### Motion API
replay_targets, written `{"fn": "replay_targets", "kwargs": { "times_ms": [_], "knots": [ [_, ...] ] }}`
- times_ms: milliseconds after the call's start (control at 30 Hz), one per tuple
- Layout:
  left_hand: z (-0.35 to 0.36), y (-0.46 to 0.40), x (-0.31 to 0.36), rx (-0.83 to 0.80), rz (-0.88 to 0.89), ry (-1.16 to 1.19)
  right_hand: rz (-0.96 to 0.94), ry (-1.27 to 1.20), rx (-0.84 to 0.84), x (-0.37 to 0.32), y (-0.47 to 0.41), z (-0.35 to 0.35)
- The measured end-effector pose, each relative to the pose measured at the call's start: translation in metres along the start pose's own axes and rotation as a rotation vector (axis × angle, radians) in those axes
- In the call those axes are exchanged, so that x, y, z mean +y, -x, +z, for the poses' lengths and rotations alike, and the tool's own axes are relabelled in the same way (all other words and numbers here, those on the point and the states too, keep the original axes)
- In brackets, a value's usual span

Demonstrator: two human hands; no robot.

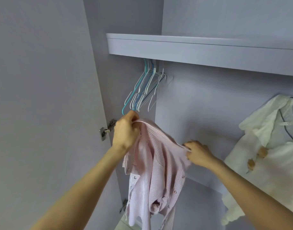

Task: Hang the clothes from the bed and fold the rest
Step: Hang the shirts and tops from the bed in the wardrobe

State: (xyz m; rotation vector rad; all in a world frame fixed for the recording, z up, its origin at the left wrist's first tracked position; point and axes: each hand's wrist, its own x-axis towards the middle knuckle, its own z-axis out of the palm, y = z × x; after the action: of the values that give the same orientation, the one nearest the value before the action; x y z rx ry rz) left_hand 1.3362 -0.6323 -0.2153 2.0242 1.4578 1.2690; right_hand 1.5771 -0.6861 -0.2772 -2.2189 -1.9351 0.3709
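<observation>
Grey wardrobe (pixel 200 103), shelf (pixel 192 50), open door (pixel 42 97)

Probably a home bedroom: wardrobe (pixel 209 52) with hangers (pixel 145 87).

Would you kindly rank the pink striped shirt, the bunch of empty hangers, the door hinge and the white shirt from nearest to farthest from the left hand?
1. pink striped shirt, gripped by the left hand.
2. empty hangers, just above; door hinge, just left: too close to call.
3. white shirt, far right.
</observation>
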Motion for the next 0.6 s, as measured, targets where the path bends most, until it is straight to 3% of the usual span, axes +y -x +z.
{"fn": "replay_targets", "kwargs": {
  "times_ms": [67,133,200,233,333,400,500,600],
  "knots": [
    [-0.012,-0.008,-0.007,0.035,-0.028,0.020,0.127,-0.586,-0.097,0.015,0.008,-0.010],
    [-0.019,-0.011,-0.008,-0.016,-0.014,0.030,0.235,-0.759,0.001,0.030,0.004,-0.013],
    [-0.017,-0.009,-0.005,-0.089,0.016,0.033,0.268,-0.570,0.123,0.027,-0.005,-0.006],
    [-0.014,-0.007,-0.003,-0.118,0.039,0.023,0.198,-0.510,0.151,0.016,-0.007,-0.004],
    [-0.003,0.000,0.004,-0.151,0.112,-0.013,-0.266,-0.627,0.075,-0.041,-0.002,0.001],
    [0.000,0.003,0.007,-0.095,0.169,-0.041,-0.444,-0.621,0.065,-0.077,0.002,0.011],
    [-0.007,0.001,0.006,-0.010,0.212,-0.091,-0.392,-0.621,0.135,-0.097,-0.006,0.026],
    [-0.023,-0.008,-0.009,0.019,0.139,-0.297,-0.275,-0.421,0.105,-0.089,-0.014,0.030]
  ]
}}
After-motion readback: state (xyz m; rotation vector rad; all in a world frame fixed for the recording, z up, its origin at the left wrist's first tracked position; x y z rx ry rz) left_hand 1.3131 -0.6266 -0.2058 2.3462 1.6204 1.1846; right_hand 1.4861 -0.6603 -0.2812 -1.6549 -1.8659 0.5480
